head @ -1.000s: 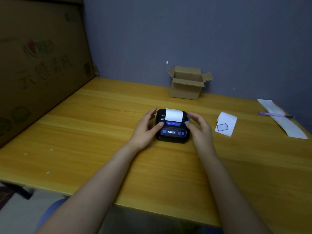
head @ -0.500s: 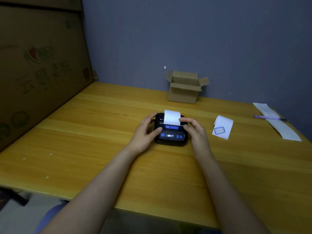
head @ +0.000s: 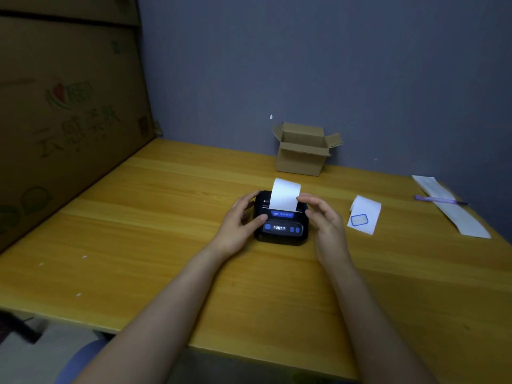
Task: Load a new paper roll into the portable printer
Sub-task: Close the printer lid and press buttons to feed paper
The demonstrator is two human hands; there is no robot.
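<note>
A small black portable printer [head: 281,231] with blue buttons and a lit display sits mid-table. A white paper strip [head: 285,195] stands up out of its slot, curling backward. My left hand [head: 239,223] grips the printer's left side, thumb on the front panel near a blue button. My right hand [head: 325,220] hovers at the printer's right side, fingers spread, fingertips close to the paper's right edge; contact with the paper is unclear.
An open cardboard box [head: 302,152] stands against the wall behind the printer. A white label sheet with a blue outline [head: 364,216] lies to the right. Farther right lie a long paper strip [head: 454,214] and a purple pen [head: 440,200]. Large cardboard [head: 66,117] leans at left.
The paper strip has grown longer out of the printer's slot. My right hand has lifted off the printer's side and opened.
</note>
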